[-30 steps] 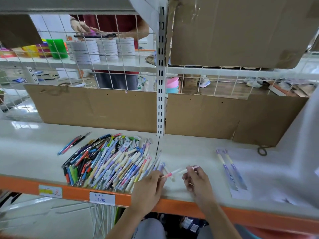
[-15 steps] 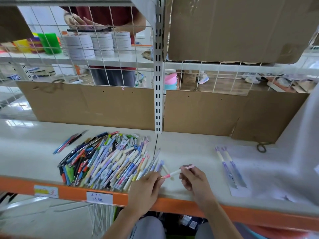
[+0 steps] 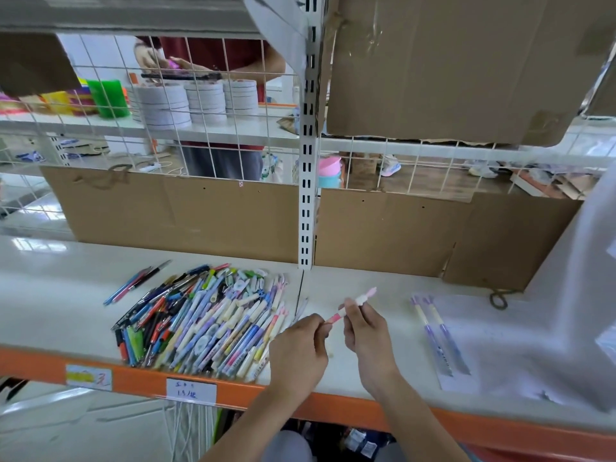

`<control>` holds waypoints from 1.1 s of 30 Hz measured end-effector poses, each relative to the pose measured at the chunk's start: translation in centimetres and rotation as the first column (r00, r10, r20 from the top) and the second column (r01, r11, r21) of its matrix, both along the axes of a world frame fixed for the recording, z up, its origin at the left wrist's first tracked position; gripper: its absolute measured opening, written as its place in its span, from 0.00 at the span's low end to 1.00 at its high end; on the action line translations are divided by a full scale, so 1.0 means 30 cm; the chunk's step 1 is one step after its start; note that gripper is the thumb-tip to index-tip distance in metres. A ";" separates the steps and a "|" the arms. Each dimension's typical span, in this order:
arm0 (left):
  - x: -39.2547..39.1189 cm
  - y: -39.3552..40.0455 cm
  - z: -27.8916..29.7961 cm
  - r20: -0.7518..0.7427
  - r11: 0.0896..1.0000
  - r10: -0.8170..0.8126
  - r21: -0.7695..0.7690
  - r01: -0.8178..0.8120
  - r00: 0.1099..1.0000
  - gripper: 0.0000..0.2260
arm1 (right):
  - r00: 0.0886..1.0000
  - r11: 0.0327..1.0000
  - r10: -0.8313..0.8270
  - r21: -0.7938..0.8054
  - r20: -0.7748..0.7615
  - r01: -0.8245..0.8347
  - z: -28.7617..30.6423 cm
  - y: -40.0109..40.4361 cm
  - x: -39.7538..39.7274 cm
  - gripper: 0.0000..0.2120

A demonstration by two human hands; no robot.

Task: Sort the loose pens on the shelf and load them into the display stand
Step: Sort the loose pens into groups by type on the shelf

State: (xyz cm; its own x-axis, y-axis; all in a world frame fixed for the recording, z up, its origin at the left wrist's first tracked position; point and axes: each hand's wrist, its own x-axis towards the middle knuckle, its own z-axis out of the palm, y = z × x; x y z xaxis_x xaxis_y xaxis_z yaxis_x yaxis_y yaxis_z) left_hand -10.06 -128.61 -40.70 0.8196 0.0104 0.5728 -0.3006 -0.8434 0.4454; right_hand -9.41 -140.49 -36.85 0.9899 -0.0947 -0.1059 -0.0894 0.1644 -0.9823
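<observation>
Sorting barely begun: both hands, left hand (image 3: 297, 345) and right hand (image 3: 366, 331), pinch one pink pen (image 3: 352, 305) in their fingers. Two purple pens (image 3: 436, 331) lie apart; the big pile (image 3: 203, 315) remains on the shelf (image 3: 366, 371). No display stand in view.

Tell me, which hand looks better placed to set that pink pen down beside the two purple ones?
Probably the right hand. It grips the pink pen at mid-barrel and is nearer the two purple pens. The left hand only pinches the pen's lower tip, beside the pen pile.

- The shelf (image 3: 66, 295) in the lower left has a smooth, glossy white surface.
- The cardboard (image 3: 186, 215) behind is matt brown.
- The pens (image 3: 206, 321) look like shiny plastic.
- The grid (image 3: 200, 105) is white-coated wire.
</observation>
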 end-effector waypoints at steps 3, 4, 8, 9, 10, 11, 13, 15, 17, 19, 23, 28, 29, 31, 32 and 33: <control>-0.006 -0.033 0.024 -0.008 1.000 0.018 0.019 -0.018 1.000 0.15 | 0.998 0.998 -0.055 0.005 -0.032 0.055 0.008 -0.005 0.005 0.12; -0.007 -0.043 0.018 -0.011 1.000 0.010 0.007 -0.010 1.000 0.15 | 0.997 0.998 -0.065 0.006 -0.040 0.066 0.012 -0.011 0.003 0.12; -0.015 -0.081 -0.027 -0.089 0.988 -0.105 -0.122 0.094 0.990 0.19 | 0.998 0.995 -0.026 -0.100 -0.054 0.021 0.006 -0.041 -0.013 0.10; -0.012 -0.085 -0.032 -0.096 0.984 -0.134 -0.127 0.121 0.986 0.19 | 0.998 0.989 0.008 -0.147 -0.061 -0.017 0.000 -0.048 -0.018 0.10; -0.007 -0.087 -0.033 -0.095 0.980 -0.166 -0.125 0.153 0.982 0.17 | 0.996 0.980 0.050 -0.190 -0.071 -0.063 -0.006 -0.054 -0.022 0.09; -0.002 -0.088 -0.029 -0.097 0.977 -0.193 -0.111 0.182 0.976 0.15 | 0.993 0.969 0.084 -0.224 -0.084 -0.101 -0.013 -0.063 -0.022 0.08; 0.007 -0.085 -0.023 -0.120 0.970 -0.243 -0.061 0.237 0.963 0.13 | 0.992 0.955 0.090 -0.274 -0.090 -0.112 -0.016 -0.093 -0.004 0.09; 0.008 -0.066 -0.030 -0.172 0.965 -0.261 -0.013 0.263 0.950 0.12 | 0.999 0.923 0.035 -0.381 -0.041 -0.048 -0.014 -0.139 0.035 0.10; 0.001 -0.034 -0.041 -0.219 0.970 -0.228 0.035 0.241 0.949 0.12 | 1.000 0.739 0.002 -0.673 0.017 0.010 -0.017 -0.207 0.080 0.13; -0.003 0.003 -0.057 -0.251 0.975 -0.199 0.049 0.218 0.947 0.10 | 1.000 0.415 -0.011 -0.910 0.002 0.006 -0.041 -0.281 0.110 0.12; -0.011 0.065 -0.078 -0.261 0.977 -0.170 0.082 0.197 0.950 0.08 | 0.991 0.140 -0.051 -0.984 -0.121 -0.113 -0.088 -0.386 0.133 0.16; -0.018 0.144 -0.107 -0.193 0.989 -0.103 0.085 0.122 0.976 0.01 | 0.991 0.057 -0.062 -0.992 -0.115 -0.111 -0.109 -0.442 0.136 0.15; -0.017 0.158 -0.109 -0.195 0.992 -0.083 0.081 0.101 0.977 0.03 | 0.993 0.055 -0.054 -0.993 -0.106 -0.103 -0.116 -0.450 0.135 0.14; -0.015 0.181 -0.116 -0.207 0.995 -0.049 0.078 0.066 0.977 0.03 | 0.994 0.040 -0.040 -0.995 -0.098 -0.096 -0.126 -0.459 0.129 0.12; -0.014 0.190 -0.120 -0.209 0.995 -0.039 0.080 0.057 0.977 0.02 | 0.995 0.030 -0.038 -0.995 -0.097 -0.096 -0.128 -0.461 0.126 0.12; -0.014 0.196 -0.120 -0.216 0.996 -0.028 0.080 0.047 0.976 0.02 | 0.995 0.020 -0.038 -0.995 -0.096 -0.095 -0.131 -0.463 0.123 0.11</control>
State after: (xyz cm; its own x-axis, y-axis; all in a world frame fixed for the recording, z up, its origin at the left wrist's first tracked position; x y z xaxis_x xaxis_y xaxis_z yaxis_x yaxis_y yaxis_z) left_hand -10.47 -122.75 -44.30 0.9222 -0.0637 0.3815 -0.2382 -0.8706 0.4304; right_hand -5.71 -154.38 -40.79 0.9894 -0.1453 -0.0020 -0.1435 -0.9748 -0.1709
